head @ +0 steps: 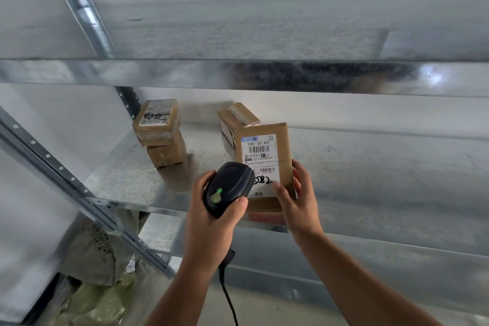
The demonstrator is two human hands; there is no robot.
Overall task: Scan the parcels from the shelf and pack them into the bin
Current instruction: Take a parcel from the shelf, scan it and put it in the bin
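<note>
We face a metal shelf [370, 167]. Below it at the left lie green bags [98, 299]. At the shelf's front edge our right hand [299, 198] holds a parcel [264, 156] upright, label towards us, thumb on the label and fingers curled round the right side; we cannot tell whether it rests on the shelf. Just behind it, touching, stands a taped box [236, 116]. Well to the left, two boxes [156, 119] sit stacked. Our left hand [211, 219] grips a black scanner [227, 188], its nose over the label's lower left corner. A green light [217, 194] glows on top, and its cable [230, 299] hangs down between our arms.
</note>
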